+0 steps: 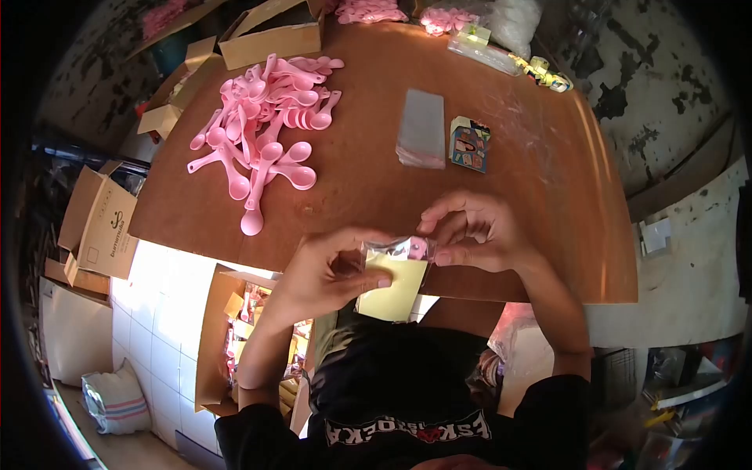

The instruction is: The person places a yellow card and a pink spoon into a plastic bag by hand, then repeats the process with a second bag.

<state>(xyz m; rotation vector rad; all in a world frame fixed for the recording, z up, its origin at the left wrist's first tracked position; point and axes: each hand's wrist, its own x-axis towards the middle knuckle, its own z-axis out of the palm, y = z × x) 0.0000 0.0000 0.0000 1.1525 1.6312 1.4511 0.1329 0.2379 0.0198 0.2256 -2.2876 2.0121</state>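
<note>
My left hand [325, 270] grips a clear plastic bag [385, 251] near the table's front edge, thumb across its front. Inside the bag show a pale yellow card [395, 288] and the pink handle end of a spoon [419, 248]; the rest of the spoon is hidden behind the card. At the bag's upper right corner is my right hand [478, 231], its thumb and curved forefinger apart around the pink end. Farther back on the table lie a stack of clear bags [421, 129] and a small pile of printed cards [470, 145].
A heap of pink spoons [266, 110] covers the table's [352, 188] left part. Cardboard boxes [270, 35] stand at the back left. Below the front edge, an open box [211, 345] holds packed items. Yellow tape-like rolls [540, 72] lie at the back right.
</note>
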